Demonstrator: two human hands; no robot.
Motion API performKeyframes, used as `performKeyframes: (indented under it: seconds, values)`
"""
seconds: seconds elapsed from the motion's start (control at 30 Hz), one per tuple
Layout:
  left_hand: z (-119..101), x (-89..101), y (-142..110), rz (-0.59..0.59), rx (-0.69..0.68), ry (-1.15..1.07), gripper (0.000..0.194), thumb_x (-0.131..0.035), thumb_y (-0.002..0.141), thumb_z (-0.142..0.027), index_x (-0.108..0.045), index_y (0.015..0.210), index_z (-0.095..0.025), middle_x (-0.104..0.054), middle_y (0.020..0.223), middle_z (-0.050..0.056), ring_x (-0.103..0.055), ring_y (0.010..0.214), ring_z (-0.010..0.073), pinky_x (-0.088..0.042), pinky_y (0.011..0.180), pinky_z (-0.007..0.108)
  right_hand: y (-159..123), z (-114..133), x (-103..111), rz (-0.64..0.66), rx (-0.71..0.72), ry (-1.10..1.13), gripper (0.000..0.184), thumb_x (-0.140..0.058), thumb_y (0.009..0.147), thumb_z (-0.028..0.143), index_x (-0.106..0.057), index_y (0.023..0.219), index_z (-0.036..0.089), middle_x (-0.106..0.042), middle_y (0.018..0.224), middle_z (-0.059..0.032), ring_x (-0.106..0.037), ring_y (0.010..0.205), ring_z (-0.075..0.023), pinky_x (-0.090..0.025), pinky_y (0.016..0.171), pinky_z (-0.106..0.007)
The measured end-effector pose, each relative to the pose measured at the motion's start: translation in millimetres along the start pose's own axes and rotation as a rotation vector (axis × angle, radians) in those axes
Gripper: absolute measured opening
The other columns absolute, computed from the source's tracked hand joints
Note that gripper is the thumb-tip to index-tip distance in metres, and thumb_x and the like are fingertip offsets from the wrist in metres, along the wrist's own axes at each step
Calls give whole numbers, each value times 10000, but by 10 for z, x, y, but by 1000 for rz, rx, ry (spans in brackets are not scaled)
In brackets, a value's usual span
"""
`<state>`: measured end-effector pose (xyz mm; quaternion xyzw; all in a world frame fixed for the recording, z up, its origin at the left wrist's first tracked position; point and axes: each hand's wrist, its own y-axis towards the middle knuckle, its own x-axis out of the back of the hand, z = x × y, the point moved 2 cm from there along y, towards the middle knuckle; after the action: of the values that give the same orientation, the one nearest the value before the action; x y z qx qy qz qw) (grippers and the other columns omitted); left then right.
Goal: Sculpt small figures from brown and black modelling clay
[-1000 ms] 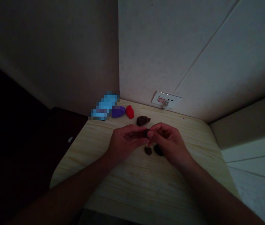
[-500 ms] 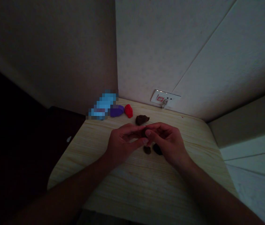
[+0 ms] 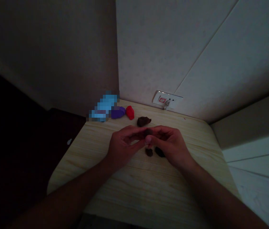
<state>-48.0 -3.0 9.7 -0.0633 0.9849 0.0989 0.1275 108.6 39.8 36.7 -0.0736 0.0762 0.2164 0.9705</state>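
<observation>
Your left hand (image 3: pixel 122 144) and right hand (image 3: pixel 171 143) meet over the wooden tabletop (image 3: pixel 124 190), which spreads toward you between your forearms. Its left edge slants away beyond your left hand; its right edge lies well past your right one. Ahead of both, the wall (image 3: pixel 144 63) with its socket (image 3: pixel 167 99) closes off the far side.

You grasp a small dark brown lump (image 3: pixel 148 132) between the fingertips of both hands; it looks rounded and matte. Just beyond your fingertips lies a larger brown piece (image 3: pixel 144 121), and a smaller brown bit (image 3: pixel 149 152) sits on their near side.

Your right hand partly covers a black lump (image 3: pixel 160 152). Your fingers hide the held lump's underside, dim light blurs its surface, and a blue item (image 3: pixel 104 107) farther left is pixelated.
</observation>
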Motion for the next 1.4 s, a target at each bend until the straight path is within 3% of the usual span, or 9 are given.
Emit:
performKeyframes:
  seconds: [0.2,0.47,0.73,0.9,1.13,1.4]
  values:
    - [33,12,0,-14,14,-49,395,-891,700,-212,-789,1080,-184,-801,1011,82,-767,920,222,-639,867,359,6,57,24,50,48,-70,286,-866,772,393,-813,961,186,-765,733,-29,-686,607,-125,-593,606,-249]
    - [-7,15,21,-1,88,-104,347,-862,729,-234,-791,1067,-203,-818,1007,70,-780,905,220,-647,837,351,-5,104,49,82,122,-200,257,-780,865,398,-825,1023,200,-754,753,-32,-678,672,-136,-577,667,-272]
    - [18,21,23,-8,81,-123,292,-847,745,-258,-798,1028,-205,-818,1040,81,-779,971,250,-635,892,380,-22,54,55,56,131,-160,269,-867,754,265,-814,1016,241,-805,871,-30,-750,765,-170,-625,724,-302]
    - [-2,17,33,-32,100,-111,276,-880,699,-246,-799,958,-194,-825,979,74,-790,901,248,-657,812,363,-19,60,50,73,121,-148,337,-881,730,241,-799,1056,228,-810,933,-47,-765,824,-170,-630,768,-291]
    - [-15,4,27,-24,131,-123,235,-867,725,-228,-811,950,-186,-824,882,58,-779,723,205,-660,690,327,-15,116,19,83,91,-145,246,-868,744,346,-807,925,191,-769,714,-26,-723,629,-151,-610,607,-266]
    - [73,31,27,22,149,-236,268,-865,750,-266,-815,1007,-207,-822,917,63,-764,748,185,-645,733,320,-11,123,23,95,67,-122,222,-817,803,367,-812,927,182,-779,744,-36,-706,649,-143,-596,618,-262]
